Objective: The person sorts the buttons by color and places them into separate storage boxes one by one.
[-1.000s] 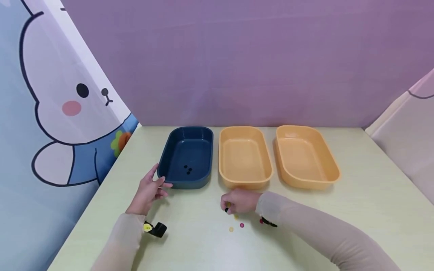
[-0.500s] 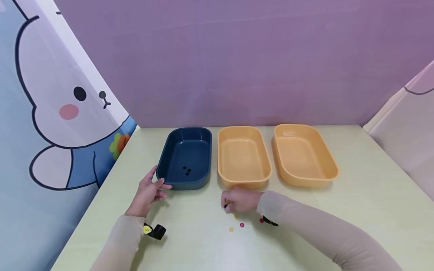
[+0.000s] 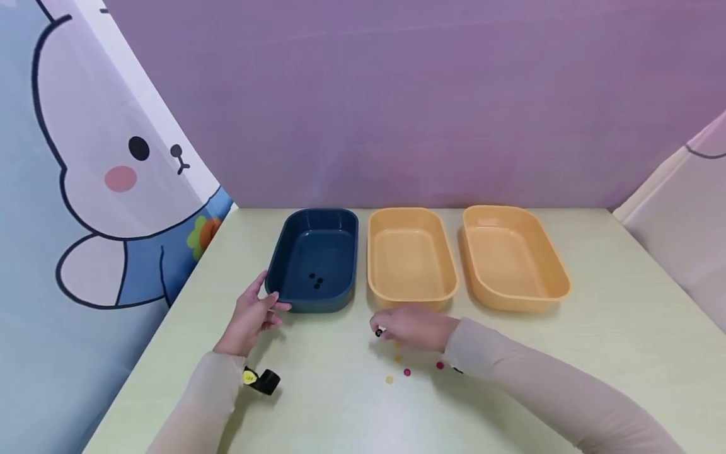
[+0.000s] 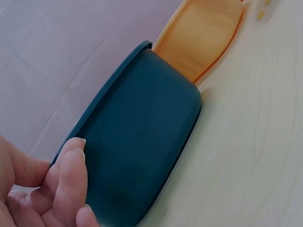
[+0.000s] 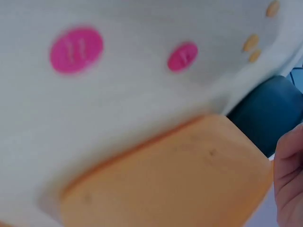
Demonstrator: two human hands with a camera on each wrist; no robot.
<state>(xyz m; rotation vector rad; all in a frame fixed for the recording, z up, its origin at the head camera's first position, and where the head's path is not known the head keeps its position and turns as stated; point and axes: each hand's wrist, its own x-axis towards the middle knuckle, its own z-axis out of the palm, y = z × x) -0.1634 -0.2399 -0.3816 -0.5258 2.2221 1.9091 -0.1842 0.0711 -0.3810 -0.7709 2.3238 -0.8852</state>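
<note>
A: Put the right hand [image 3: 416, 326] at the middle of the clock in the head view. What has it got?

B: Its fingertips are drawn together, pinching a black button [image 3: 379, 333] at the hand's nine o'clock end. I can't tell whether anything else is tucked inside.

A: And the left hand [image 3: 249, 321]?

B: At nine o'clock, gripping the rim of the blue tray [image 3: 317, 306] by the tray's seven o'clock corner. In the left wrist view its bent fingers rest against the outer wall.

A: Where's that tray?

B: At ten o'clock, with three black buttons [image 3: 316, 286] lying on its floor, towards its six o'clock end.

A: The other trays?

B: The middle yellow tray [image 3: 411, 258] stands at twelve, its front partly hidden by the right hand; I can't tell if they touch. Another yellow tray [image 3: 513, 255] stands at two.

A: Anything loose on the table [image 3: 334, 403]?

B: Three yellow buttons [image 3: 389, 379] around seven o'clock, two of them close together in the right wrist view. Two pink buttons [image 3: 407, 372] as well: one at six, one between four and five, near the right sleeve [image 3: 488, 353].

A: Behind the trays?

B: A purple cloth [image 3: 374, 101], up at twelve.
</note>
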